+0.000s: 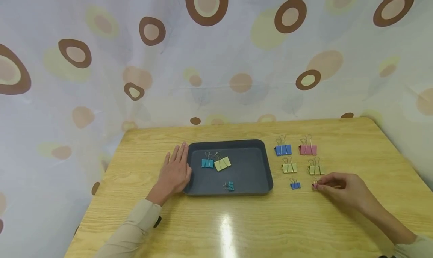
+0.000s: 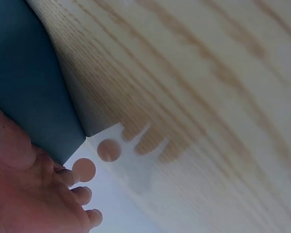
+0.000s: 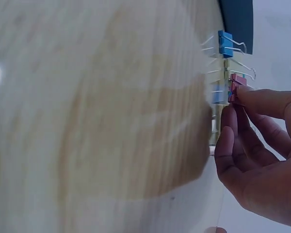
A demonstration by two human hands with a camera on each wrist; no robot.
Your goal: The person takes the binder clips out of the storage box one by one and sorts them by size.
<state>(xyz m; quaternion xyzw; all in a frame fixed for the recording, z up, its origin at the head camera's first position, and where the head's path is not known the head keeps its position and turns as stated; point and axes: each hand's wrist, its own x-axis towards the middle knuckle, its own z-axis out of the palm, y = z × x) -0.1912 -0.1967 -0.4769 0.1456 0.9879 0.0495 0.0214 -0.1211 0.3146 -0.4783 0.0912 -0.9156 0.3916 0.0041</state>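
Small pink binder clip (image 1: 315, 185), pinched at the tips of right fingers (image 1: 329, 176), left fingers (image 1: 174, 154) extended beside tray (image 1: 248, 171)

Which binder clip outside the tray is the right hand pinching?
The small pink clip at the near end of the right-hand column. The right hand pinches it; the other pink clip is larger, at the far end, and untouched.

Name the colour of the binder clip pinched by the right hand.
Pink; the binder clip shows best in the right wrist view.
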